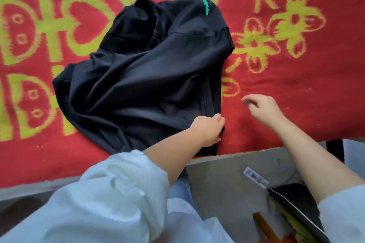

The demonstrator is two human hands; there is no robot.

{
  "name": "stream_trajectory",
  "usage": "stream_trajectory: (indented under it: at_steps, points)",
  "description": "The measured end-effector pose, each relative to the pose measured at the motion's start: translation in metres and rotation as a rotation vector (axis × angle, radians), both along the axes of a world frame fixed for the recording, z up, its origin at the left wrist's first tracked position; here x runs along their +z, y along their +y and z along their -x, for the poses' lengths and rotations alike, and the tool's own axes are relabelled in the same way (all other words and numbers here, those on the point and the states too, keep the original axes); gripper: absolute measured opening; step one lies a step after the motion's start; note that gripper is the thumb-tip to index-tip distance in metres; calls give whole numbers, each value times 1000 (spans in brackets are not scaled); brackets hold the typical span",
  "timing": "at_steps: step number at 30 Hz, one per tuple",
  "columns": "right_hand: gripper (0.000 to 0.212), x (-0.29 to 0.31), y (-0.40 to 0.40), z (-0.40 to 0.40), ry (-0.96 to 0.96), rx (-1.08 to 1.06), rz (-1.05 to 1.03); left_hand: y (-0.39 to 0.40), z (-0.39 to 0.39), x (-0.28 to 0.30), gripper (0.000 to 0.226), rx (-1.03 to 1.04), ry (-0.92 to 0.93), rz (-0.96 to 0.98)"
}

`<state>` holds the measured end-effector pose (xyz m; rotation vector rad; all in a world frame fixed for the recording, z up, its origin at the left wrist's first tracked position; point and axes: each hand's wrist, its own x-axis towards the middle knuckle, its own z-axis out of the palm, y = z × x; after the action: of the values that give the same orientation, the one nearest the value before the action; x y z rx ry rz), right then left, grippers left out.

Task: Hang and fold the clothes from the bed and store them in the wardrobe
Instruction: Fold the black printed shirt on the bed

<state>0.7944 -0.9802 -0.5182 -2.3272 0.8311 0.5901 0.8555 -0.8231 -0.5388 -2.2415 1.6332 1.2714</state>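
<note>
the black garment (146, 69) lies crumpled, its shape unclear, collar away; left hand (208, 129) pinches its near hem, right hand (262, 108) hovers loosely spread.

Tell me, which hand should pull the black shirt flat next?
Probably the left hand: it already grips the black shirt at its near edge. The right hand hovers open over the red blanket, holding nothing.
</note>
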Motion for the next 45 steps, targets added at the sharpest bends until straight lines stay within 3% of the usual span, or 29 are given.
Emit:
stream_trajectory:
  at_steps: [3,5,9,13,17,19,21,25,29,32,35,37,40,42,44,45]
  points:
    - [37,0,-16,-43,-34,170,80,0,2,-9,33,89,-97,-117]
    - [44,2,-15,-60,-50,319,96,14,-10,-5,24,23,-106,-95]
    - [63,-2,21,-90,-16,677,58,73,-80,29,23,-30,-22,-49]
    - [64,0,54,-128,-10,930,285,140,-149,87,34,226,21,64]
    - [32,23,69,-172,-292,886,374,200,-178,143,37,436,66,85]
    - [20,49,73,-193,-475,870,461,229,-183,167,56,497,9,88]
    - [16,79,78,-209,-512,859,496,254,-185,189,63,559,-214,153]
    - [35,162,96,-227,-673,873,386,298,-185,246,26,594,-593,515]
    - [40,269,131,-227,-900,385,112,333,-175,308,16,750,-840,794]
    - [27,348,169,-189,-1048,116,2,360,-154,361,8,934,-954,1070]
    - [31,413,218,-125,-1114,141,4,390,-120,406,10,1024,-989,1190]
    - [42,453,250,-76,-1090,305,156,418,-93,434,12,1077,-970,1263]
    - [61,500,283,-20,-908,598,486,460,-54,478,20,1108,-849,1398]
    - [39,519,289,-3,-832,698,678,480,-40,500,17,1033,-725,1397]
    - [13,534,297,19,-900,660,737,502,-24,525,19,934,-593,1347]
    - [17,540,299,28,-930,610,721,511,-21,532,19,925,-521,1305]
